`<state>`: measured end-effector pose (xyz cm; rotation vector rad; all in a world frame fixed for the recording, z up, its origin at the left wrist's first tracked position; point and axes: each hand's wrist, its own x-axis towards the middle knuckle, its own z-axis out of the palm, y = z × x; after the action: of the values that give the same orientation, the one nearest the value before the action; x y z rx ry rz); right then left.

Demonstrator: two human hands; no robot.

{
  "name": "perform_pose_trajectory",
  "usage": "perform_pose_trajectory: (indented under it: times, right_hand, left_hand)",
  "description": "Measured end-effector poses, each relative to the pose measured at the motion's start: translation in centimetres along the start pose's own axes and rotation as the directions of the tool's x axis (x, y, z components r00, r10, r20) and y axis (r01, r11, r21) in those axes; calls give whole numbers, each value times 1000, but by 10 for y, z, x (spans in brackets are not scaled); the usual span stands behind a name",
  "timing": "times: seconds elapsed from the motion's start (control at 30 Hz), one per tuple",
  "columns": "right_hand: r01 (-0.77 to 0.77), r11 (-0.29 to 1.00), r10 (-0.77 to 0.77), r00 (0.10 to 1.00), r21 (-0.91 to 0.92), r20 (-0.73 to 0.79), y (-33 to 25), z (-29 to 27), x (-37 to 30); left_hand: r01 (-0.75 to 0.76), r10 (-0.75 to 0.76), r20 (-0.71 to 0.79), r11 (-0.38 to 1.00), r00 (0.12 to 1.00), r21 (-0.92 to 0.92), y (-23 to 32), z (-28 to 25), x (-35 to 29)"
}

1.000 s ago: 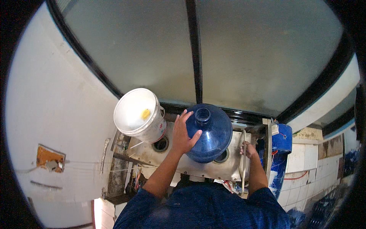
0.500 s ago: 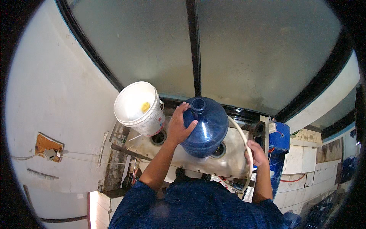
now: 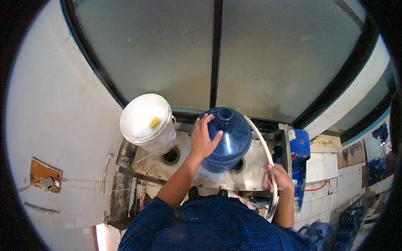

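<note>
A large blue water jug (image 3: 229, 140) stands upright on a metal counter (image 3: 197, 178), its uncapped neck toward the top. My left hand (image 3: 204, 138) lies on the jug's left shoulder with thumb and fingers spread. In my right hand (image 3: 279, 177), right of the jug, a pale cream hose (image 3: 260, 137) is gripped. The hose curves up along the jug's right side, and its far end lies behind the jug's shoulder. Its lower part drops past the counter's front edge.
At the left stands a white bucket (image 3: 157, 144) holding a yellow sponge (image 3: 154, 122). Round holes pierce the counter, one (image 3: 171, 156) beside the bucket. A blue barrel (image 3: 299, 146) stands at the right, and frosted glass panels (image 3: 259, 54) rise behind. More blue jugs (image 3: 314, 234) sit lower right.
My right hand has moved down and slightly left with the hose. My left hand remains on the jug. The whole view has shifted a little.
</note>
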<state>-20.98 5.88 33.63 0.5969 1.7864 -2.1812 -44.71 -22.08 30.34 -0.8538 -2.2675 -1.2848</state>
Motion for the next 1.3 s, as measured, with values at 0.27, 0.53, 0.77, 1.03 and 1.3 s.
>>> perform_pose_trajectory:
  times: [0.27,0.53,0.77,1.03,1.3]
  right_hand:
    - [146,964,-216,919,-222,-331,-10,40,-48]
    - [353,925,-379,886,-140,-268,-25,75,-96]
    - [356,895,-425,862,-267,-277,-23,80,-100]
    - [348,898,-422,855,-270,-301,-19,79,-96]
    - [334,898,-391,905,-285,-170,-11,72,-91]
  left_hand:
    - [-14,10,61,998,998,58,1,1,2]
    - [256,-84,403,883,911,-394,6,-7,58]
    - [239,138,429,662,893,-710,-7,25,103]
    - [149,-190,-45,877,981,-457,44,37,72]
    - [254,60,411,703,910,-665,17,11,78]
